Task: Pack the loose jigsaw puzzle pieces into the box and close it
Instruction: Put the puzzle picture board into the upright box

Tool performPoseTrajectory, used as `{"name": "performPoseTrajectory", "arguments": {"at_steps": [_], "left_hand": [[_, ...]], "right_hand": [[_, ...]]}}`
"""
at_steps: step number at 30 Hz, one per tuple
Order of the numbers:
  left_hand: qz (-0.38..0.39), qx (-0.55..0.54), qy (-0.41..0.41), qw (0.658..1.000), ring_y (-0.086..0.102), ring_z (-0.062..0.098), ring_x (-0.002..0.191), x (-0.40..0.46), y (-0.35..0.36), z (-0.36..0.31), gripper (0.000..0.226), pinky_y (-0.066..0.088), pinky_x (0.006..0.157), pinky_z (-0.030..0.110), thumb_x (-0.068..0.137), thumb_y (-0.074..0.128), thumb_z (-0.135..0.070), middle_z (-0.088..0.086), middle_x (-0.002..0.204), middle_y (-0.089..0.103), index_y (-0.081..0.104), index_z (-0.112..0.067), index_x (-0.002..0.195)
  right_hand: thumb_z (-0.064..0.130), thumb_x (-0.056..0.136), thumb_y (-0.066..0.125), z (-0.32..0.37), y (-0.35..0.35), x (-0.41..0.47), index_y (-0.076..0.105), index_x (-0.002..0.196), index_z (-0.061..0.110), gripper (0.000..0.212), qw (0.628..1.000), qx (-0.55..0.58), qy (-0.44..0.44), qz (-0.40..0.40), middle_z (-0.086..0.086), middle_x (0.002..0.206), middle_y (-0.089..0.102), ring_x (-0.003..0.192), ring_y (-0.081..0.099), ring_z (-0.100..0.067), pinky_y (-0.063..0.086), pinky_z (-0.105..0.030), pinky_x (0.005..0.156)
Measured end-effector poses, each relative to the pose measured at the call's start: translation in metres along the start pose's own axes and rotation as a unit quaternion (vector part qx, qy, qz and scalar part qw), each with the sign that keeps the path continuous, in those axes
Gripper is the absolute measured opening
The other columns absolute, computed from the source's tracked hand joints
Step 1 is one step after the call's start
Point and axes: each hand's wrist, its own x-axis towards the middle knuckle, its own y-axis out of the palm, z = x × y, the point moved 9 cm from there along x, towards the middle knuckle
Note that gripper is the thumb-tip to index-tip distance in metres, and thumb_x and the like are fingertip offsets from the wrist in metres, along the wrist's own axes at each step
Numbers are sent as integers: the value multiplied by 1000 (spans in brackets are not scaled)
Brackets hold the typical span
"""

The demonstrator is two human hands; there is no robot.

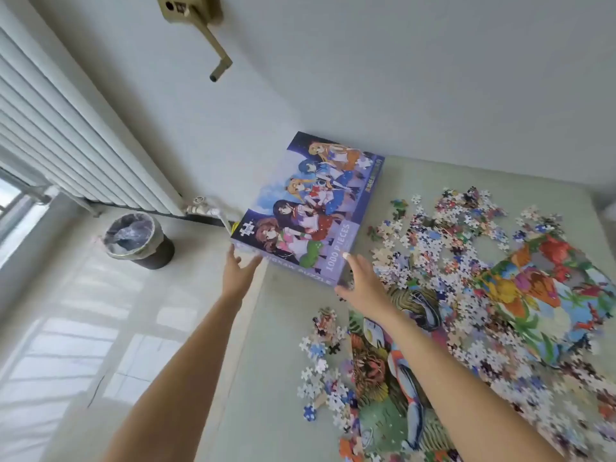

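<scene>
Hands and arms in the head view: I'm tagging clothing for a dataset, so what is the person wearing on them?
Nothing shows on either. The left hand and right hand are bare, without gloves, and no rings or watch are visible. Both forearms are uncovered to the frame's bottom edge; no sleeve shows.

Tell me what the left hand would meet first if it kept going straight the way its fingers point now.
Most likely the near left corner of the closed purple cardboard puzzle box. The left hand is open, fingertips just short of that corner, with nothing between them. Depth is unclear, so it may already be touching.
</scene>
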Motion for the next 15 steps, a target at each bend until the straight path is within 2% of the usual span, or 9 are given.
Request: {"name": "performPoseTrajectory", "arguments": {"at_steps": [3, 5, 7, 10, 12, 15], "left_hand": [[11, -29, -5, 1000, 42, 26, 126, 24, -2, -7, 80, 41, 102, 45, 85, 66, -33, 10, 142, 37, 16, -25, 147], [28, -66, -20, 997, 45, 22, 119, 38, 1, -8, 70, 44, 92, 35, 88, 63, -29, 1, 136, 40, 21, -25, 145], [48, -94, -35, 994, 47, 20, 112, 46, 4, -8, 59, 43, 84, 32, 89, 61, -28, 2, 136, 43, 29, -22, 139], [58, -135, -33, 989, 51, 24, 118, 51, 4, -6, 61, 41, 88, 32, 86, 65, -30, 9, 138, 45, 33, -20, 136], [55, -161, -12, 985, 52, 27, 118, 44, 0, -11, 68, 44, 92, 32, 78, 71, -34, 13, 137, 45, 35, -21, 135], [57, -203, 37, 977, 58, 25, 113, 27, -4, -32, 67, 50, 88, 31, 68, 77, -35, 15, 129, 50, 45, -22, 126]], "right_hand": [[29, 87, 62, -3, 6, 16, 18, 146, 22, 74, 997, 41, 59, -6, -11, 143, 28, 131, 32, -27, 31, -35, 101], [26, 88, 62, -2, 12, 25, 16, 147, 19, 76, 996, 49, 77, 6, -11, 142, 30, 130, 33, -26, 33, -31, 96], [25, 87, 64, 1, 15, 31, 16, 147, 18, 77, 996, 51, 78, 9, -11, 144, 30, 132, 32, -25, 33, -29, 96], [22, 84, 67, -1, 14, 31, 20, 147, 18, 78, 994, 67, 81, -22, -11, 142, 31, 131, 33, -26, 33, -30, 98], [24, 81, 71, 4, 4, 26, 24, 145, 21, 79, 994, 57, 59, -75, -12, 137, 33, 127, 34, -28, 35, -33, 98], [30, 75, 75, 14, -15, 12, 26, 143, 26, 84, 990, -17, 25, -135, -16, 142, 26, 129, 26, -31, 39, -41, 96]]}}
